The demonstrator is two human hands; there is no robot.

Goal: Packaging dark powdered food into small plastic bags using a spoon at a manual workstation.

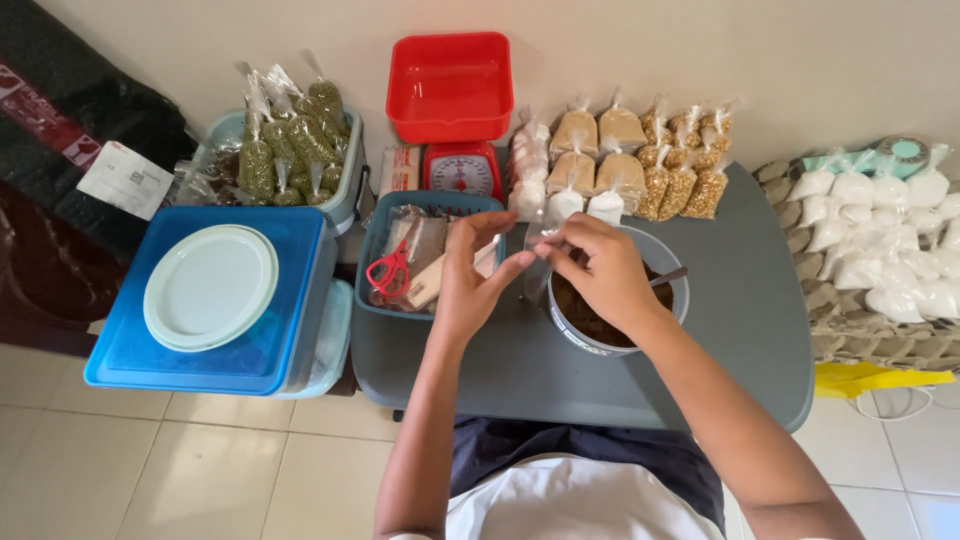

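My left hand (470,275) and my right hand (600,270) meet above the grey table (740,330), both pinching the mouth of a small clear plastic bag (537,262) that hangs between them. Right under my right hand stands a round metal bowl (668,262) holding a brown powder, with a spoon handle (668,277) sticking out on its right. To the left of my left hand lies a blue basket (378,270) holding red scissors (390,270) and packets.
Behind the bowl lie rows of small filled bags, brown, white and yellow (620,160). A red scale with a red tray (452,90) stands at the back. A tub of green-filled bags (290,150) and blue lidded boxes (200,300) stand left; white bags (880,240) lie right.
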